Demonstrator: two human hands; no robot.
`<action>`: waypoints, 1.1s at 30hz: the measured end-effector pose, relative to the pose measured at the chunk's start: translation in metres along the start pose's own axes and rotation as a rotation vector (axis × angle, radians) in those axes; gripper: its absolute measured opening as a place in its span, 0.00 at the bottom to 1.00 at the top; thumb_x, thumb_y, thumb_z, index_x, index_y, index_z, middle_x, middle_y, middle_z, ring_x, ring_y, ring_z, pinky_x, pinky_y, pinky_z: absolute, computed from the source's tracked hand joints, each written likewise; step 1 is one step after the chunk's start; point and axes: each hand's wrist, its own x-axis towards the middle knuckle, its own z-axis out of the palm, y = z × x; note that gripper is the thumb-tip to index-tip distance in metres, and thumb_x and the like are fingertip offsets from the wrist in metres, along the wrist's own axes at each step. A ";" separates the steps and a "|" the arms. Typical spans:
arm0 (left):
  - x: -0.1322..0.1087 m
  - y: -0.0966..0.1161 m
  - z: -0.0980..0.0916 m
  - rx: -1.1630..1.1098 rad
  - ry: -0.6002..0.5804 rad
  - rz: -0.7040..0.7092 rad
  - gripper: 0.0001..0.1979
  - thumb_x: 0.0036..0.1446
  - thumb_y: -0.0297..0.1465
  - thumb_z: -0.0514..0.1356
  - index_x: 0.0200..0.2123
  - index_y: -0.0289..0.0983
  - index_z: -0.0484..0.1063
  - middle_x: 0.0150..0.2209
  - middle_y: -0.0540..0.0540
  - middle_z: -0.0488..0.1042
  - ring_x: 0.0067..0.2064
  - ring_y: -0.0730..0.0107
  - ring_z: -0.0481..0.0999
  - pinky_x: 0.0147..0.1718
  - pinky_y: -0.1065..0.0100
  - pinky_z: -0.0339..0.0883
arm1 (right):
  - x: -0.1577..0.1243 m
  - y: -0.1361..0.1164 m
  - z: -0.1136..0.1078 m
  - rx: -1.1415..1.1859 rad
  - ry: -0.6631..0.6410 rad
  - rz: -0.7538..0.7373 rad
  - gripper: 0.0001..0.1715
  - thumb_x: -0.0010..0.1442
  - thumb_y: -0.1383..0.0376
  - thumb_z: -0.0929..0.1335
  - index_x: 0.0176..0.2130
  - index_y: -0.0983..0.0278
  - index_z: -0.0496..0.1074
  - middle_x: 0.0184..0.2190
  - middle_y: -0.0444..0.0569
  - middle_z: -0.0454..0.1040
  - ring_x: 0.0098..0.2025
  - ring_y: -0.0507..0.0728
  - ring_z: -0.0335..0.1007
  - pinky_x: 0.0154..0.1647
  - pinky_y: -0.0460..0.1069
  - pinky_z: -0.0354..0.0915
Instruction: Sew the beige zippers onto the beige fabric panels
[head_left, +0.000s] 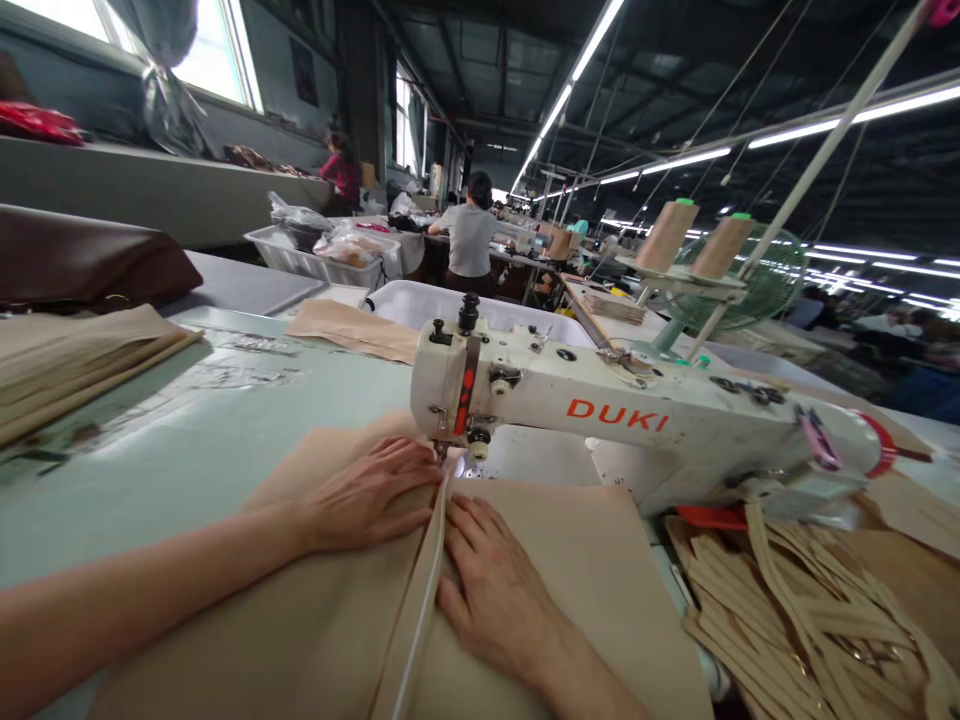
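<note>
A large tan sheet of fabric or leather (585, 570) lies under the head of a white sewing machine (540, 400). Down its middle runs a narrow tan strip (401, 630) with a pale, shiny line along it, reaching up to the needle area (442, 452). To the left of the strip, my left hand (371, 495) rests flat on the sheet, fingers stretched toward the needle. My right hand (495, 580) lies palm down on the other side, fingertips beside the strip and just in front of the needle area. The underside of each hand is hidden.
Stacked tan pieces (82, 360) and a dark brown leather item (90, 260) lie at left. Many tan straps (810, 610) are heaped at lower right. Behind the machine are a white bin (390, 300), thread cones (667, 235), a fan (780, 275) and a seated person (469, 240).
</note>
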 end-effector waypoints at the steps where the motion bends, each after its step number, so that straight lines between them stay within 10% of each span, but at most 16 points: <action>1: 0.003 -0.005 0.002 0.023 0.030 -0.001 0.16 0.63 0.41 0.58 0.50 0.41 0.75 0.49 0.42 0.75 0.54 0.55 0.71 0.59 0.54 0.59 | 0.000 0.000 0.001 0.000 -0.002 0.007 0.30 0.66 0.61 0.63 0.65 0.66 0.60 0.66 0.50 0.59 0.69 0.58 0.48 0.73 0.56 0.42; 5: 0.001 0.000 0.007 0.037 0.052 -0.065 0.14 0.65 0.39 0.56 0.35 0.38 0.76 0.34 0.44 0.76 0.39 0.62 0.75 0.46 0.60 0.67 | 0.000 0.000 0.003 -0.004 0.003 0.018 0.30 0.67 0.60 0.63 0.65 0.66 0.61 0.66 0.50 0.59 0.69 0.58 0.48 0.73 0.56 0.42; 9: -0.016 0.037 0.003 -0.008 0.046 -0.153 0.13 0.69 0.33 0.50 0.40 0.38 0.74 0.40 0.45 0.76 0.44 0.64 0.76 0.45 0.66 0.69 | 0.000 -0.001 0.002 -0.025 -0.003 0.008 0.30 0.67 0.61 0.62 0.64 0.68 0.61 0.65 0.52 0.61 0.69 0.58 0.49 0.73 0.55 0.42; 13: -0.027 0.067 -0.002 -0.104 -0.034 -0.217 0.19 0.64 0.44 0.57 0.53 0.41 0.68 0.53 0.43 0.71 0.55 0.56 0.72 0.62 0.53 0.58 | 0.000 -0.001 -0.001 -0.041 -0.028 -0.005 0.31 0.65 0.63 0.63 0.65 0.69 0.60 0.65 0.52 0.61 0.69 0.59 0.49 0.73 0.56 0.44; 16: -0.021 0.077 0.002 -0.081 -0.060 -0.292 0.22 0.57 0.51 0.61 0.45 0.39 0.73 0.54 0.41 0.68 0.57 0.50 0.69 0.63 0.42 0.52 | 0.000 -0.001 -0.002 -0.047 -0.050 -0.021 0.34 0.62 0.65 0.64 0.65 0.70 0.60 0.66 0.54 0.59 0.69 0.60 0.48 0.73 0.57 0.45; 20: -0.008 0.089 0.017 0.064 -0.036 -0.301 0.08 0.58 0.34 0.60 0.38 0.37 0.75 0.50 0.39 0.70 0.59 0.47 0.65 0.63 0.36 0.46 | 0.001 -0.002 -0.003 -0.048 -0.044 -0.034 0.33 0.63 0.67 0.63 0.66 0.69 0.59 0.66 0.55 0.60 0.69 0.59 0.49 0.72 0.58 0.46; 26: 0.003 0.106 0.016 0.224 -0.200 -0.262 0.12 0.55 0.19 0.52 0.32 0.30 0.76 0.35 0.34 0.76 0.37 0.49 0.77 0.39 0.48 0.68 | 0.001 -0.004 -0.003 -0.014 0.002 -0.047 0.30 0.65 0.65 0.63 0.64 0.67 0.61 0.63 0.53 0.63 0.67 0.59 0.52 0.72 0.58 0.47; 33: 0.005 0.095 -0.018 -0.058 -0.241 -0.253 0.12 0.65 0.35 0.53 0.33 0.40 0.74 0.32 0.49 0.76 0.33 0.67 0.78 0.32 0.70 0.70 | 0.000 -0.002 -0.003 0.015 0.048 -0.081 0.29 0.61 0.68 0.64 0.61 0.64 0.64 0.62 0.53 0.64 0.65 0.60 0.55 0.70 0.59 0.50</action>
